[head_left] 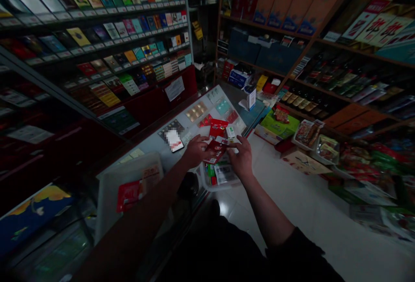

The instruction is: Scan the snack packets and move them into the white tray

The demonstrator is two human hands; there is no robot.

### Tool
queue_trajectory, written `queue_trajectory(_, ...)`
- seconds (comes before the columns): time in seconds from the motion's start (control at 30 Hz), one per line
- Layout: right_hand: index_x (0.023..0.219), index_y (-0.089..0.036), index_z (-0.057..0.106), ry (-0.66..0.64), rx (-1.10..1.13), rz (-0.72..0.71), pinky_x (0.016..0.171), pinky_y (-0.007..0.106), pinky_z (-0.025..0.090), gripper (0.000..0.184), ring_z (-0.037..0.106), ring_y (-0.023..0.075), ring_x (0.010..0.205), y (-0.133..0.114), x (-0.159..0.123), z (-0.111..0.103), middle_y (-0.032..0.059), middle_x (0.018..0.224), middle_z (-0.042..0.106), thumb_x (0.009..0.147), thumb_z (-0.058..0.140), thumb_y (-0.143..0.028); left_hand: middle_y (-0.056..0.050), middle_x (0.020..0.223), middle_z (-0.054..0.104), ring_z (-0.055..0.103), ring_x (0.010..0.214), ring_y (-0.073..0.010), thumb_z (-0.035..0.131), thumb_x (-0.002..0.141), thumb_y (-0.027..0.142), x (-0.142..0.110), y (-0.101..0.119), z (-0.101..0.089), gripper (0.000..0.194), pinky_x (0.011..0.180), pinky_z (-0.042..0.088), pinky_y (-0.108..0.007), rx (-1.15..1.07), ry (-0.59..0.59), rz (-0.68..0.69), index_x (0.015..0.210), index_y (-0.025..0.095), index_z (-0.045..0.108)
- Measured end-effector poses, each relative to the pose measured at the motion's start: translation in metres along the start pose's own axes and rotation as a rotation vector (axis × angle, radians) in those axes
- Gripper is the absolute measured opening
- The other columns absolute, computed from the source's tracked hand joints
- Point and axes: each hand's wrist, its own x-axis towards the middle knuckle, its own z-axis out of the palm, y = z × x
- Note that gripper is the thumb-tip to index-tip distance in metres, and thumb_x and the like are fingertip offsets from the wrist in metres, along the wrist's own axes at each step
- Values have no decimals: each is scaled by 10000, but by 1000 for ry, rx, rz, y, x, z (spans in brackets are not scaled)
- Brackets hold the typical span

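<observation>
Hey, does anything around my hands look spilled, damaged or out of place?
Nothing stands out; no spill or damage shows. Your left hand and right hand hold a dark red packet near a tub; dimness could hide flaws.

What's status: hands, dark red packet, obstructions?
Left hand at one edge of dark red packet, right hand at the other. Plastic bin just below in view. Brighter red packet, small white box just beyond; no obvious obstruction.

2 white boxes [372, 30] show "郎" in red.
</observation>
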Motion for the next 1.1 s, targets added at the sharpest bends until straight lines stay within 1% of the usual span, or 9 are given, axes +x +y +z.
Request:
queue_trajectory(0.1, 1074, -244, 794, -57, 101, 68, 1221, 563, 375, 245, 534, 323, 1398, -24, -9, 5, 122, 1457, 629, 847, 745, -322, -76, 1304, 713, 635, 1251, -281, 804, 767, 396, -17, 10, -23, 180, 1193, 421, -491, -212, 89, -18, 839, 231, 800)
queue_trajectory(0.2, 893, -258, 804, -167, 230, 144, 1185, 489, 430, 119, 626, 279, 1296, -45, -17, 15, 80, 1363, 705, 846, 730, -337, -83, 1322, 704, 660, 1213, -265, 794, 771, 398, -33, 17, -44, 209, 1106, 500, -438, -399, 107, -62, 870, 214, 804)
queue_trajectory(0.27, 790, -257, 785, -175, 286, 169, 1175, 471, 437, 129, 654, 265, 1252, -57, -22, 20, 61, 1307, 740, 851, 709, -340, -84, 1324, 712, 679, 1173, -261, 788, 778, 418, -44, 19, -55, 235, 1052, 531, -420, -474, 79, -83, 872, 203, 801)
queue_trajectory(0.33, 764, -255, 778, -151, 323, 177, 1174, 461, 434, 148, 666, 262, 1232, -66, -27, 23, 53, 1280, 756, 849, 702, -350, -83, 1290, 735, 697, 1129, -257, 770, 794, 429, -53, 18, -63, 243, 1021, 543, -413, -499, 67, -88, 859, 197, 795)
queue_trajectory(0.43, 764, -249, 774, -130, 356, 204, 1155, 445, 451, 155, 689, 259, 1197, -75, -32, 27, 47, 1247, 774, 848, 692, -351, -69, 1270, 750, 698, 1139, -252, 728, 823, 410, -68, 13, -72, 214, 1068, 515, -415, -436, 76, -42, 832, 207, 792)
queue_trajectory(0.53, 764, -249, 771, -180, 368, 195, 1130, 447, 472, 154, 702, 264, 1184, -82, -33, 36, 39, 1243, 780, 852, 683, -339, -61, 1297, 741, 684, 1185, -253, 685, 848, 385, -82, 3, -81, 200, 1107, 493, -414, -317, 98, -12, 828, 220, 797)
queue_trajectory(0.77, 821, -236, 794, -280, 451, 105, 1107, 422, 497, 150, 704, 255, 1198, -93, -23, 64, 59, 1288, 765, 862, 675, -318, -80, 1435, 672, 625, 1307, -262, 658, 876, 319, -100, -19, -101, 177, 1165, 463, -444, -109, 175, -74, 834, 212, 794)
queue_trajectory(0.93, 850, -227, 796, -320, 325, -41, 1155, 406, 453, 125, 665, 235, 1266, -88, -13, 72, 78, 1353, 728, 891, 681, -251, -90, 1499, 612, 572, 1369, -260, 645, 897, 311, -103, -28, -103, 187, 1218, 407, -468, 34, 259, -15, 854, 209, 797)
queue_trajectory(1.1, 872, -210, 798, -355, 170, -145, 1201, 465, 399, 92, 591, 263, 1362, -82, -6, 87, 111, 1452, 660, 887, 707, -206, -78, 1544, 575, 445, 1491, -300, 682, 877, 287, -109, -41, -101, 144, 1275, 325, -527, 183, 300, -58, 850, 216, 804)
